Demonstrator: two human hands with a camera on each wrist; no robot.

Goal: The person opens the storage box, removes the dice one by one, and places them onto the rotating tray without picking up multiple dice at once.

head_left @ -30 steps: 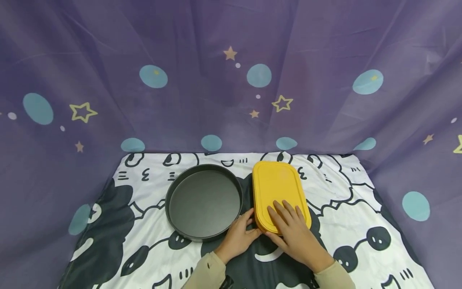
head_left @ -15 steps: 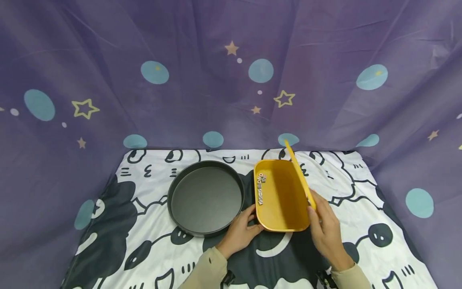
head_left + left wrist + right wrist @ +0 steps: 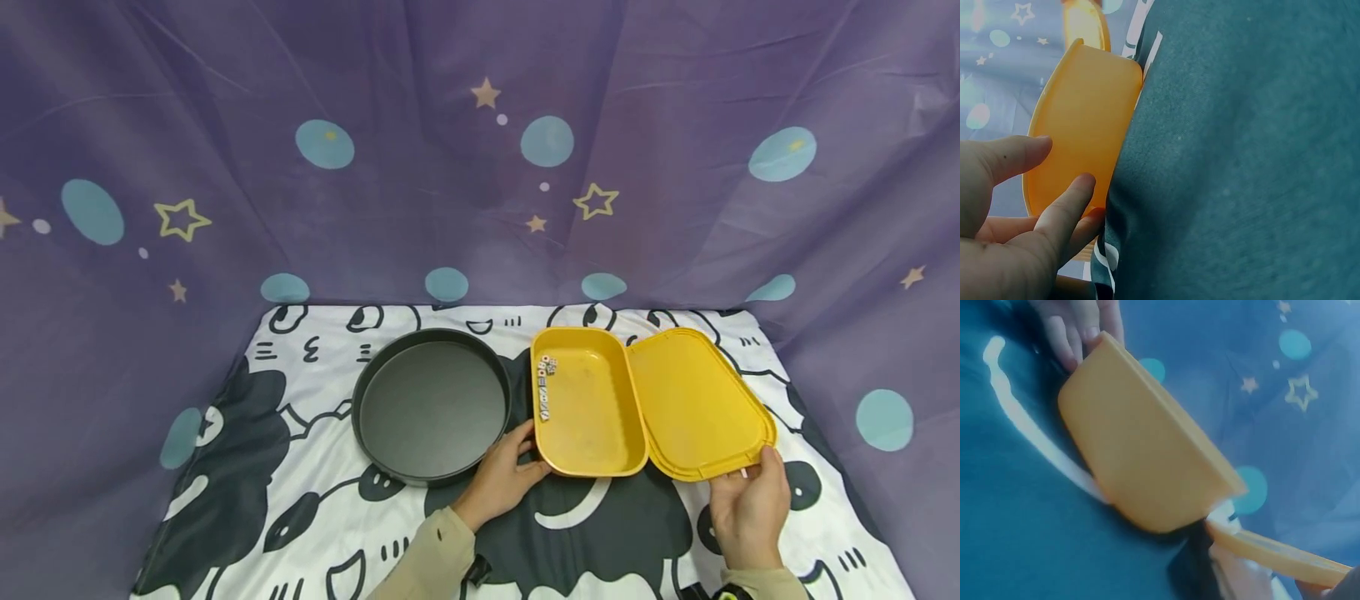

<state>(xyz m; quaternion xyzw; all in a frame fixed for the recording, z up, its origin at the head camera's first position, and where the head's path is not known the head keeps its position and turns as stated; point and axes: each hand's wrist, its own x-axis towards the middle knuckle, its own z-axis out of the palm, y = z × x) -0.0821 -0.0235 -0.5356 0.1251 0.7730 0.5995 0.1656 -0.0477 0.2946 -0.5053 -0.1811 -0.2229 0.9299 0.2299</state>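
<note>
A yellow rectangular box (image 3: 592,417) stands uncovered on the cloth. Small white-and-dark marks or pieces (image 3: 544,390) line its left inner side; I cannot tell which. My left hand (image 3: 498,479) holds the box's near left corner, thumb against the near wall and fingers on the left side; those digits also show on the box wall (image 3: 1085,106) in the left wrist view. To the right, my right hand (image 3: 750,504) grips the yellow lid (image 3: 693,404) by its near right corner. The lid slants beside the box. In the right wrist view its edge (image 3: 1279,553) is seen side-on.
A round dark grey pan (image 3: 432,408) sits left of the box, close to my left hand. Beneath everything lies a black-and-white cartoon cloth (image 3: 330,517). A purple curtain (image 3: 420,167) with stars and blue spots rises behind and at both sides.
The lid has come off the box and swung over to the right with my right hand. The box's inside now shows. My left hand stays at the same corner.
</note>
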